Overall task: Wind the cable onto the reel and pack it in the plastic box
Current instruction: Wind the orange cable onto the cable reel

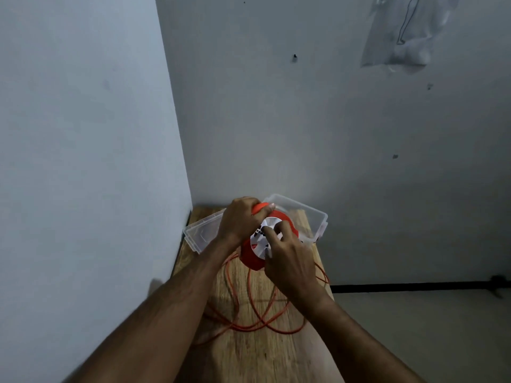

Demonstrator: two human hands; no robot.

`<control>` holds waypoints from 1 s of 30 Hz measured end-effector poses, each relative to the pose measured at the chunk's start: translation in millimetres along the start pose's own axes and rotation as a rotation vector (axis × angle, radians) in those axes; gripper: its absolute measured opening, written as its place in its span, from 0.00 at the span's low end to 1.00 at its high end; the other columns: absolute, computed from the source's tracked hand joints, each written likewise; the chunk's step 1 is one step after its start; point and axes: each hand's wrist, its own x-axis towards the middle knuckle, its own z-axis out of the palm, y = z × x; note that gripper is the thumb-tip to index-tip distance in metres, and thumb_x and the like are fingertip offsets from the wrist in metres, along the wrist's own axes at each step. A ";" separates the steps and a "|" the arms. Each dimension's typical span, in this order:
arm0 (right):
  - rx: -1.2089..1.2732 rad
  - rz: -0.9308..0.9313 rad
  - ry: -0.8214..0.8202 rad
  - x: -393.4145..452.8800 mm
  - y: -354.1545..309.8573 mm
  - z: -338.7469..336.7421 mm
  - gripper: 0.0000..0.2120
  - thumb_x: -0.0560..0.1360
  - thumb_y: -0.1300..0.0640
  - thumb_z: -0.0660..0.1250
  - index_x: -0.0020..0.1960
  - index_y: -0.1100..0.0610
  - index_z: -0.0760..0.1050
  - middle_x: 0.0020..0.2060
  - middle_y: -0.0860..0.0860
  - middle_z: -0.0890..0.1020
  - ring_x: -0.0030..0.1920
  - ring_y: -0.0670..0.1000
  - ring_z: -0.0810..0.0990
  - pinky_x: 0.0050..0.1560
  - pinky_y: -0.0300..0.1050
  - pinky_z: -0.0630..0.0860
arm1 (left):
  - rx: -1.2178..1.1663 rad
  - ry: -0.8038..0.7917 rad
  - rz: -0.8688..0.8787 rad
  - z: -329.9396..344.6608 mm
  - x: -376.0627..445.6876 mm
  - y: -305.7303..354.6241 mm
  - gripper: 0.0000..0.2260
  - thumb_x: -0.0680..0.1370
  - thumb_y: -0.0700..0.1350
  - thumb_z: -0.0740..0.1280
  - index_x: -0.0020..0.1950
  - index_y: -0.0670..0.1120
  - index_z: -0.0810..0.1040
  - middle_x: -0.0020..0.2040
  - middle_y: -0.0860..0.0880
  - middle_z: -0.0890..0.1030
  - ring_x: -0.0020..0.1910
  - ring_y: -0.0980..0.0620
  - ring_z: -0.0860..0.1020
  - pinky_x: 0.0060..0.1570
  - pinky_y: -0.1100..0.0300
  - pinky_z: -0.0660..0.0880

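An orange cable reel [250, 257] with a white centre disc is held up above the wooden table, in front of the clear plastic box [312, 217]. My left hand [239, 219] grips the reel's orange handle at the top. My right hand [287, 257] lies over the white disc, its fingers curled on the crank there; the crank itself is mostly hidden. Loose orange cable [257, 319] runs from the reel's underside and lies in several loops on the table below my hands.
The narrow wooden table [249, 355] stands in a corner, with walls close on the left and behind. The box lies open at the table's far end. To the right the table edge drops to the floor.
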 end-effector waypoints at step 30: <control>1.645 1.828 0.280 40.9 -4.3 47.5 0.37 0.69 0.51 0.80 0.71 0.56 0.65 0.53 0.57 0.80 0.43 0.56 0.84 0.29 0.44 0.79 | 0.079 0.033 0.053 11.9 -14.5 16.2 0.19 0.78 0.61 0.67 0.41 0.46 0.80 0.38 0.49 0.81 0.35 0.52 0.75 0.36 0.59 0.68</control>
